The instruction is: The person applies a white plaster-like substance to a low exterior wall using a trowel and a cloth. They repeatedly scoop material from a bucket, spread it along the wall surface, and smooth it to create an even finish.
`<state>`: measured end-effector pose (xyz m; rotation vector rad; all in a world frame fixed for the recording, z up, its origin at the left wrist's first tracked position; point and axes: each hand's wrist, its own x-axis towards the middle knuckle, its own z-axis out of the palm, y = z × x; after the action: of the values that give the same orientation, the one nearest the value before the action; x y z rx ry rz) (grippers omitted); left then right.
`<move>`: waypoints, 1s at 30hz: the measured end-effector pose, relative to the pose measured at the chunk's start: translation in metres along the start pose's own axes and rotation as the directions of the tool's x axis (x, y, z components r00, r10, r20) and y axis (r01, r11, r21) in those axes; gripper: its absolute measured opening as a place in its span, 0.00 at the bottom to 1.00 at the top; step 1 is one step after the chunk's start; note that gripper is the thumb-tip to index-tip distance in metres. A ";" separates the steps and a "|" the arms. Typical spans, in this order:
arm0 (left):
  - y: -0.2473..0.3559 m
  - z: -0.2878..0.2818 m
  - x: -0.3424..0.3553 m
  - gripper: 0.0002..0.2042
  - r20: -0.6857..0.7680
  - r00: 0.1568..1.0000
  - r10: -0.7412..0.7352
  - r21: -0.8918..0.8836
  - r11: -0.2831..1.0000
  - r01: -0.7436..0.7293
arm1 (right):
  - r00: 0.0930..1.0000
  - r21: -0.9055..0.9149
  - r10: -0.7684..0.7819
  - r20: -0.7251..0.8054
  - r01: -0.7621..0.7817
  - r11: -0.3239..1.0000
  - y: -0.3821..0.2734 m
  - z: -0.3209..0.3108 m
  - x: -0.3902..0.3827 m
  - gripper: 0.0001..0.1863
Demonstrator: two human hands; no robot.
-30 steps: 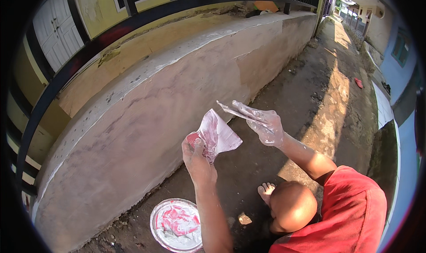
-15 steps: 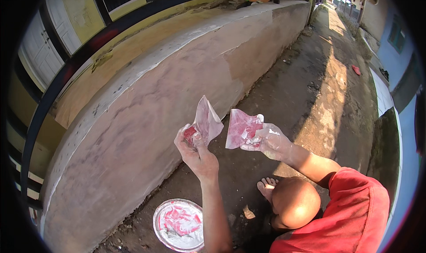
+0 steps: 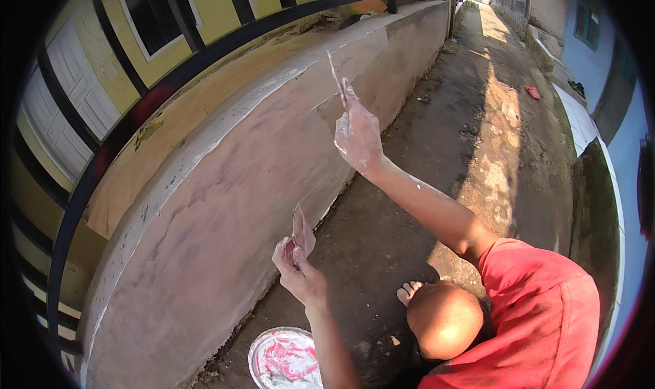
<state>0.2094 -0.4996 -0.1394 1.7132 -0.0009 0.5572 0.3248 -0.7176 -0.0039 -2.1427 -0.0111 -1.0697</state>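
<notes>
My right hand [image 3: 359, 138], smeared with white paste, is stretched out toward the far part of the low wall [image 3: 225, 198]. In it is a putty scraper [image 3: 335, 71], seen edge-on with its tip near the wall's top edge; whether it touches the wall I cannot tell. Closer to me, my left hand [image 3: 300, 278] grips a second flat scraper [image 3: 303, 233], pinkish and coated with thin paste, its corner pointing up. Below that hand stands a round tub [image 3: 254, 351] of white paste with pink-red patches, partly hidden by my left forearm.
Black metal railings [image 3: 95, 170] rise along the wall top at the left. A wet, dark path [image 3: 409, 205] runs away beside the wall. A red sandal [image 3: 532, 92] lies farther along it. My bent knee [image 3: 445, 321] is close to the tub.
My right hand has moved up and forward, turning its scraper edge-on toward the wall. My left hand with its scraper sits lower in the picture. The view has shifted slightly.
</notes>
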 end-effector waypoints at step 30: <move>-0.021 -0.010 -0.011 0.14 -0.128 0.972 -0.196 -0.128 0.975 0.179 | 0.953 0.330 -0.159 0.258 0.068 0.941 -0.097 0.052 -0.097 0.34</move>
<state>0.2028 -0.4891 -0.1618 1.5391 0.2237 0.5250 0.2666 -0.5857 -0.0329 -1.9949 -0.4207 -0.7560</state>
